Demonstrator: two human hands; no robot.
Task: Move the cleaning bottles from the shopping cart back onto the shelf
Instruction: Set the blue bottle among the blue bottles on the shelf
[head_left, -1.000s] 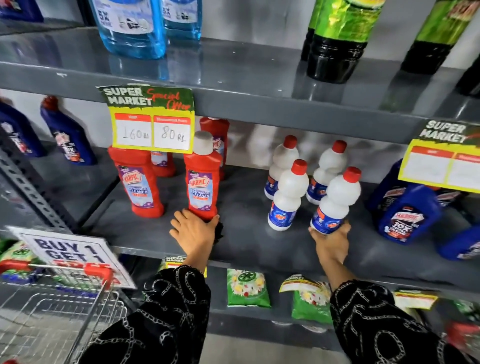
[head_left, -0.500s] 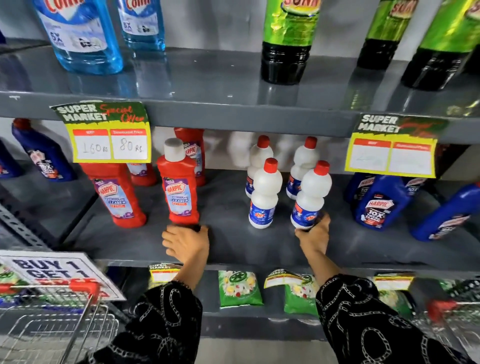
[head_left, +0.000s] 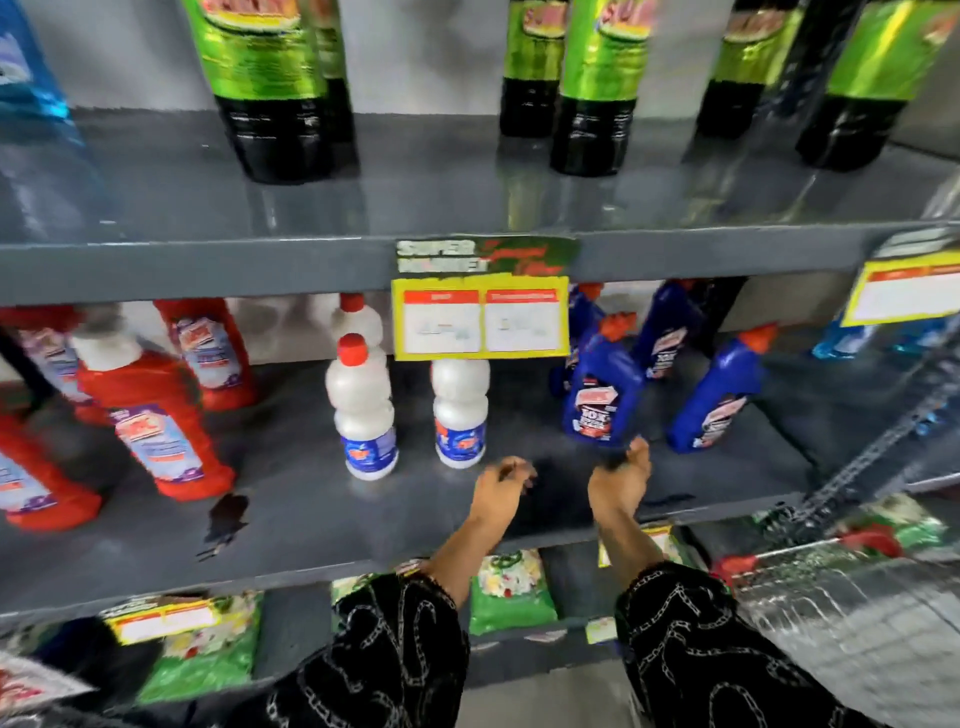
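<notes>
While I stand facing the shelf (head_left: 291, 530), its middle board carries the cleaning bottles in groups by kind, labels turned outward so a shopper can read them. Toward the left edge stand the red bottles (head_left: 156, 421). Centred are two white bottles (head_left: 361, 410), upright, near the front edge. My left hand (head_left: 501, 491) hovers just beside them, loosely curled and holding nothing. My right hand (head_left: 621, 480) is open too, fingertips near the base of a blue bottle (head_left: 600, 395), perhaps to straighten it. At the lower right, blurred, is the shopping cart (head_left: 841, 613).
</notes>
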